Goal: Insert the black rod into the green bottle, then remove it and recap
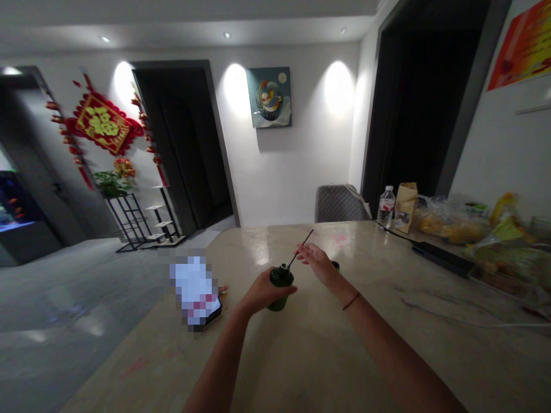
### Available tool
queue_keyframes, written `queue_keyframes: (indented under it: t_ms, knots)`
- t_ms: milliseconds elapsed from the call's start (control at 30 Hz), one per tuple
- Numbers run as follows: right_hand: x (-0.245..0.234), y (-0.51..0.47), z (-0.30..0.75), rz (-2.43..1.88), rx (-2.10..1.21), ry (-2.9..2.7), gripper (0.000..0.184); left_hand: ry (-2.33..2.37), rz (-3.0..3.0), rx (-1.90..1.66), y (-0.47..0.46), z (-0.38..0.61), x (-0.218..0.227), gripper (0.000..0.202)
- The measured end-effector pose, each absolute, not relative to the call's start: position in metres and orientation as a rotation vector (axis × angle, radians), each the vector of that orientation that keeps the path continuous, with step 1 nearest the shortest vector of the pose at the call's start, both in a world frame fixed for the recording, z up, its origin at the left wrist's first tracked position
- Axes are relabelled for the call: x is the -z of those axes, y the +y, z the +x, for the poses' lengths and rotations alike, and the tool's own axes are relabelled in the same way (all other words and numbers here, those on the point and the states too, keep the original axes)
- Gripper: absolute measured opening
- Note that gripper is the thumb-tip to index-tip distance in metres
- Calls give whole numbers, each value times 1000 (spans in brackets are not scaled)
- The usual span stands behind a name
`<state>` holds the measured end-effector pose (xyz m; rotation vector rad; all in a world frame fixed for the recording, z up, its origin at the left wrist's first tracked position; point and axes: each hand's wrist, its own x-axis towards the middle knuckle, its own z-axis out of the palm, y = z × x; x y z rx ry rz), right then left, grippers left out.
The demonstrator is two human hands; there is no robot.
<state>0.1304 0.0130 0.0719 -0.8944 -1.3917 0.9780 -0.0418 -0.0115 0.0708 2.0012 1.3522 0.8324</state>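
Note:
My left hand is wrapped round a small dark green bottle, which stands nearly upright above or on the table; I cannot tell whether its base touches. A thin dark stick leans up and to the right out of the bottle's mouth. At that stick are the fingertips of my right hand, seemingly pinching it, though the grip is small in view. Partly hidden behind my right wrist lies a small dark round object, perhaps a cap. A phone, its screen blurred out, is left of my left hand.
The marble-look table carries a water bottle, a paper bag, plastic bags of food and a black elongated device with a cable on the right. A grey quilted chair stands at the far edge.

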Motion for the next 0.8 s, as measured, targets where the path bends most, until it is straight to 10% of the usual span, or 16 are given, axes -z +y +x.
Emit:
queue_keyframes:
  t_ms: [333, 800]
  knots:
    - [-47, 5, 140, -712, -1679, -1592, 26, 1315, 1817, -990, -18, -40, -89, 47]
    - [-31, 10, 123, -891, -1300, -1776, 62, 1273, 1500, -1155, -8, -23, -64, 55]
